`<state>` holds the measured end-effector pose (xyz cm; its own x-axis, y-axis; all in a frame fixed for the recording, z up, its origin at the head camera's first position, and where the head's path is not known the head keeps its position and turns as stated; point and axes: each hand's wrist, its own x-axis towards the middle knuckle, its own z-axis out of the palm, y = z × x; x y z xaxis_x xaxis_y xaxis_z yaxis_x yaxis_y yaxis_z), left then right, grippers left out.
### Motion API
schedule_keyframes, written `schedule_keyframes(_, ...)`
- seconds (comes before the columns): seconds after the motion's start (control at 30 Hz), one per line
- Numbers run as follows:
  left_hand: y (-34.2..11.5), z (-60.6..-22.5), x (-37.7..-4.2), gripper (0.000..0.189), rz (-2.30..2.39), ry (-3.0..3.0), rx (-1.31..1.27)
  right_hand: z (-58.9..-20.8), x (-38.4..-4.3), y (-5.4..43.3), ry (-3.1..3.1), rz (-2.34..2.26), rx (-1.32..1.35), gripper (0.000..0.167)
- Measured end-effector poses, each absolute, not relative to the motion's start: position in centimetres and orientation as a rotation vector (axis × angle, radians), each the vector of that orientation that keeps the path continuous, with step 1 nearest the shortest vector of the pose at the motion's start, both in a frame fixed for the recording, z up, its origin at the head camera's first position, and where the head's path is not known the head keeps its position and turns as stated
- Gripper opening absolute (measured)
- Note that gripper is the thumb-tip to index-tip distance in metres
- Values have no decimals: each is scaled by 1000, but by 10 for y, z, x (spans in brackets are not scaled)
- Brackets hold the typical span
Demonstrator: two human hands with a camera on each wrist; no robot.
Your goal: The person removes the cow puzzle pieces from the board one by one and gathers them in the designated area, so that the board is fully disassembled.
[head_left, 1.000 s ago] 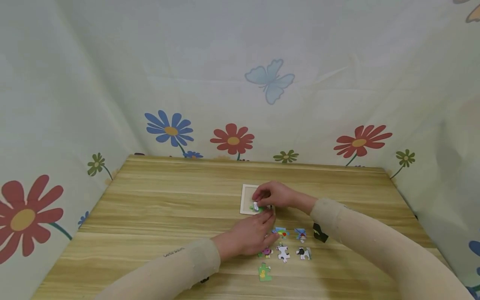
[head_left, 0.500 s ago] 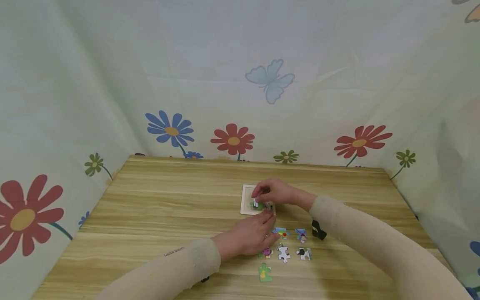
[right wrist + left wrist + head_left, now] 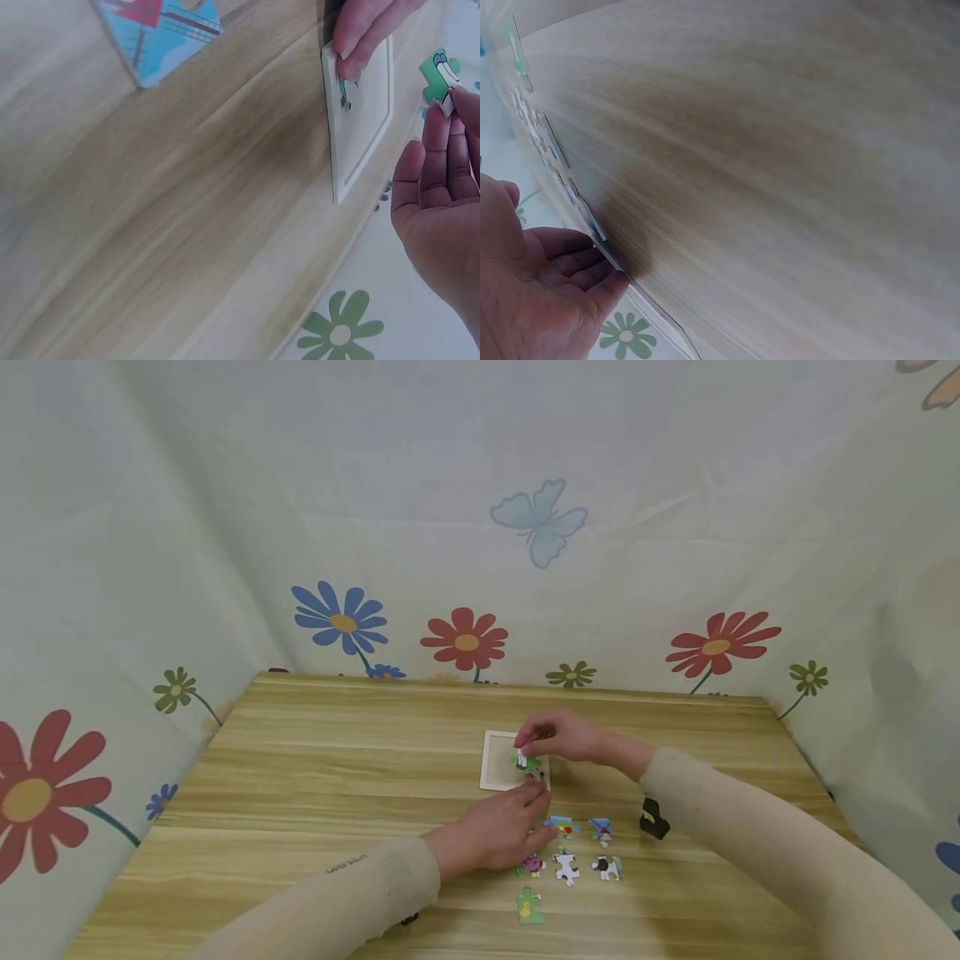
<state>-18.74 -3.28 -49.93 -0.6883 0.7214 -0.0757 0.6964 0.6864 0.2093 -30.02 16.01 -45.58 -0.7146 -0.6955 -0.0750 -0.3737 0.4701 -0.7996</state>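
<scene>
My right hand pinches a green-and-white jigsaw piece between thumb and fingertips. The piece is tilted and held above a square puzzle tray with a pale raised border. My left hand lies at the tray's near right corner, fingers extended, the fingertips touching its edge. Under those fingertips, part of another jigsaw piece shows inside the tray; the rest is hidden. Loose jigsaw pieces lie just right of and below the left hand, among them a white one and a green one with a yellow duck.
More loose pieces lie on the wooden table: a blue windmill piece, a rainbow piece, a black-and-white one and a purple one. A flowered cloth hangs behind the table.
My right hand has lifted slightly and shifted right, carrying the green-and-white jigsaw piece up from the tray. The left hand has stayed in place.
</scene>
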Motion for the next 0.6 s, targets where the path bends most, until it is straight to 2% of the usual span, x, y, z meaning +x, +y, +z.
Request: schedule_keyframes(0.6,-36,-493,-184,66,354,2706,1089,-438,-253,212,2368,-1209,-793,21)
